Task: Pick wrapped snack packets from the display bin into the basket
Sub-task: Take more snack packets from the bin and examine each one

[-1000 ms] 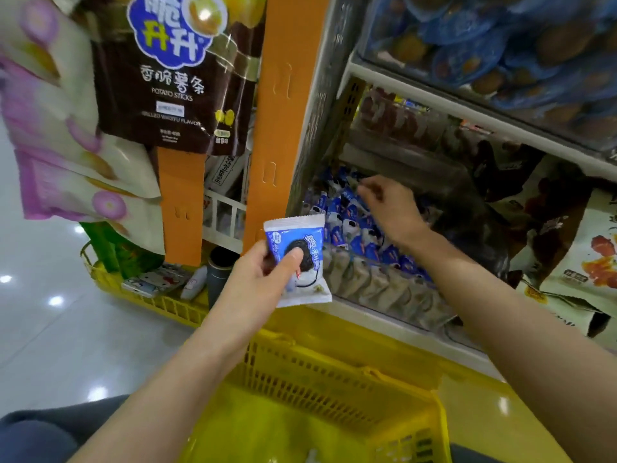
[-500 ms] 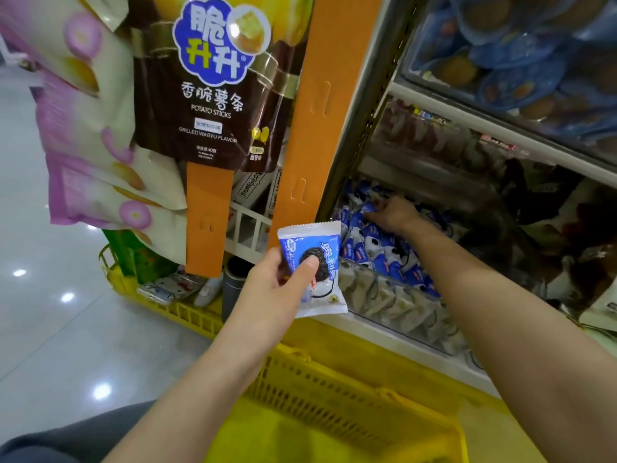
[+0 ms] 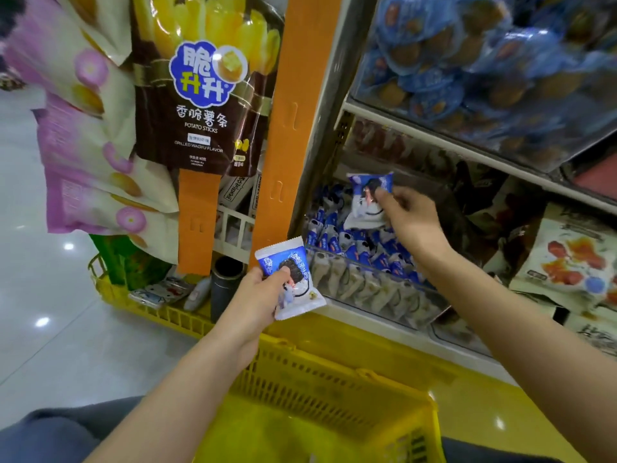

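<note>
Right hand (image 3: 412,218) lifted second packet (image 3: 367,200) — left hand (image 3: 258,295) holds one (image 3: 290,277).

Views: one. Head-worn wide-angle camera, facing forward and down at shop shelving.

Range: close. The left hand (image 3: 257,295) and right hand (image 3: 410,215) reach the clear plastic display bin (image 3: 367,289) at frame centre, forearms entering from the bottom edge. One holds a blue-and-white wrapped snack packet (image 3: 300,289), the other a second packet (image 3: 362,208).

Nearest the lens, bottom: yellow slotted plastic basket (image 3: 334,372).

Upper left, very near: brown hanging potato-stick bag (image 3: 200,105).

Upper right: clear shelf bin of blue-wrapped cakes (image 3: 467,61), seen from below.

Left margin: glossy pale floor (image 3: 40,345).

Straight edges bow outward toward the corners.
</note>
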Available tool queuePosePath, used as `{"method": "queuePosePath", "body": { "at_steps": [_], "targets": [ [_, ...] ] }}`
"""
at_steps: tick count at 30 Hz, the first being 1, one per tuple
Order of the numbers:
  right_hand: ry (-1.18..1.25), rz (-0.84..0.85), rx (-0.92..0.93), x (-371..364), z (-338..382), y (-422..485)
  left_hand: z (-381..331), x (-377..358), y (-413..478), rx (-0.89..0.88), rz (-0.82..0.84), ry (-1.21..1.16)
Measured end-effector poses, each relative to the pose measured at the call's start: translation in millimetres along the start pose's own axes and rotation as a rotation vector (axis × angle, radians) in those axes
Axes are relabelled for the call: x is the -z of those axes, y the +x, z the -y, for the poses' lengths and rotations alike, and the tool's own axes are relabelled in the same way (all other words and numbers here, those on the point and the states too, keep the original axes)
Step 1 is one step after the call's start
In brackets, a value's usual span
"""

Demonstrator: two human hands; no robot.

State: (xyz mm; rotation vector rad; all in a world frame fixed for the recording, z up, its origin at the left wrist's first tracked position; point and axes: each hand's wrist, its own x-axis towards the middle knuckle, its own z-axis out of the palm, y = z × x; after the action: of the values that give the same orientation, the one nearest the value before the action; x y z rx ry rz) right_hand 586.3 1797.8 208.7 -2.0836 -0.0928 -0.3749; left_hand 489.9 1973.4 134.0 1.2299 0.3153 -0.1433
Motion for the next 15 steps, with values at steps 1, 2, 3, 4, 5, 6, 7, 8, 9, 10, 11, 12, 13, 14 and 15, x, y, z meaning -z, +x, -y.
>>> {"method": "queuePosePath", "body": {
  "at_steps": [1, 2, 3, 4, 5, 6, 7, 8, 9, 10, 11, 12, 13, 14, 15],
  "targets": [
    [0.038, 0.077, -0.023, 3, 4, -18, 1, -2, -2, 0.034, 0.004, -0.033],
    [0.053, 0.157, -0.038, 5, 7, -35, 2, -4, -5, 0.066, 0.013, -0.068],
    [0.067, 0.235, -0.057, 5, 9, -51, 3, -6, -8, 0.090, 0.033, -0.108],
    [0.077, 0.310, -0.078, 5, 10, -66, 5, -7, -11, 0.100, 0.067, -0.142],
    [0.087, 0.376, -0.105, 3, 10, -80, 7, -7, -14, 0.099, 0.119, -0.163],
    [0.094, 0.429, -0.132, 0, 9, -91, 8, -8, -16, 0.095, 0.182, -0.175],
    [0.111, 0.461, -0.163, -3, 9, -100, 9, -9, -19, 0.092, 0.242, -0.175],
    [0.115, 0.477, -0.183, -6, 8, -106, 10, -10, -22, 0.089, 0.293, -0.169],
    [0.112, 0.487, -0.191, -8, 9, -112, 10, -10, -25, 0.084, 0.326, -0.160],
    [0.099, 0.486, -0.179, -10, 8, -116, 11, -10, -26, 0.075, 0.338, -0.153],
    [0.089, 0.482, -0.156, -11, 8, -119, 12, -10, -27, 0.060, 0.334, -0.146],
    [0.058, 0.464, -0.117, -12, 8, -121, 12, -8, -27, 0.038, 0.327, -0.139],
    [0.022, 0.425, -0.074, -12, 9, -121, 12, -7, -28, 0.010, 0.320, -0.130],
    [-0.017, 0.374, -0.037, -11, 10, -121, 11, -5, -28, -0.017, 0.315, -0.121],
    [-0.055, 0.335, -0.022, -9, 11, -119, 10, -4, -29, -0.039, 0.309, -0.115]
  ]
}}
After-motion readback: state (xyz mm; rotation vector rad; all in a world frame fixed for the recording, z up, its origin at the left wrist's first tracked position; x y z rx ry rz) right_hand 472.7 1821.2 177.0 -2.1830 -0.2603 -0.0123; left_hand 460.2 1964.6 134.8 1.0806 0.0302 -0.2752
